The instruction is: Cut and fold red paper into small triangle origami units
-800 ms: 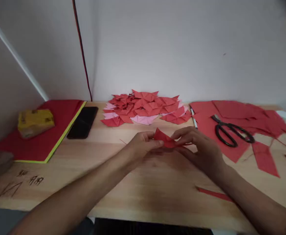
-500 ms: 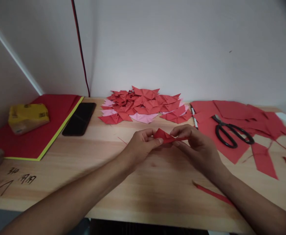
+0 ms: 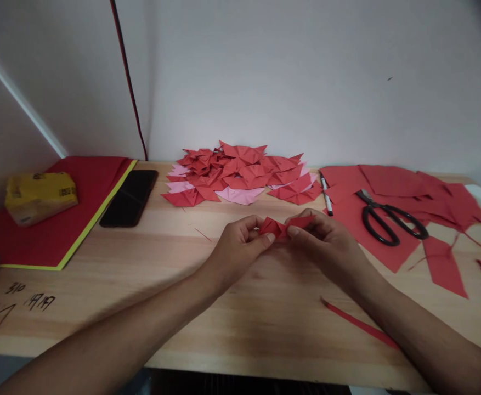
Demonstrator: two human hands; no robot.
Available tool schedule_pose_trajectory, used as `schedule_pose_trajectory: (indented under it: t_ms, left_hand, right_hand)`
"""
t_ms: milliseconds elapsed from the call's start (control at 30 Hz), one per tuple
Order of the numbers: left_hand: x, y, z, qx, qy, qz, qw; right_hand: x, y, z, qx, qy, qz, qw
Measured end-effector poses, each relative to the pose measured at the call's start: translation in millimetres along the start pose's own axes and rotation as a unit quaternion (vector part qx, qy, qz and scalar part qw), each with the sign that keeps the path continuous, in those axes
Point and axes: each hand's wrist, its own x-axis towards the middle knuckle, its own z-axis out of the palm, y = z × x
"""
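A small piece of folded red paper (image 3: 273, 226) is held between both hands above the middle of the wooden table (image 3: 240, 323). My left hand (image 3: 242, 238) pinches its left end, thumb in front. On the other end, the thumb and fingers of my right hand (image 3: 320, 233) are closed around a flap. Parts of the paper are hidden behind the fingers. Behind the hands lies a pile of folded red and pink paper pieces (image 3: 244, 173). A thin red paper strip (image 3: 361, 326) rests beside my right forearm.
Black-handled scissors (image 3: 388, 219) lie on red paper sheets (image 3: 392, 184) at the right, near a marker (image 3: 326, 193). At the left are a phone (image 3: 129, 198), a red sheet stack (image 3: 38, 244) with a yellow edge, and a yellow package (image 3: 40, 197). A wall (image 3: 306, 77) rises behind.
My right thumb and fingers have shifted on the folded paper, and its right flap now stands up above the thumb. My left hand keeps its pinch. The view has shifted slightly.
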Motion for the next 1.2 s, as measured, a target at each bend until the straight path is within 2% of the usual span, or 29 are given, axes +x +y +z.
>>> schedule_pose_trajectory:
  t_ms: [133,367,567,800,1100,1200]
  left_hand:
    - [1.7,1.0,0.1,0.028,-0.007,0.001,1.0]
    - [2.1,1.9,2.6,0.01,-0.014,-0.017,1.0]
    - [-1.9,5.0,5.9,0.046,0.012,-0.031,0.998]
    - [-2.5,4.8,7.5,0.029,0.025,-0.049,0.998]
    - [-1.8,-2.8,6.3,0.016,0.027,-0.034,0.999]
    - [-1.2,-2.8,7.0,0.015,0.035,-0.028,0.999]
  right_hand:
    - [0.3,-0.1,0.8,0.018,-0.004,0.006,1.0]
    - [0.8,-0.3,1.2,0.025,-0.005,0.009,1.0]
    - [0.2,-3.7,2.4,0.025,-0.013,0.014,1.0]
    - [-0.8,-3.8,3.3,-0.006,-0.015,0.0,1.0]
    - [0.7,-2.0,5.8,-0.024,-0.003,-0.02,1.0]
    - [0.5,0.4,7.1,-0.012,-0.02,-0.024,0.999]
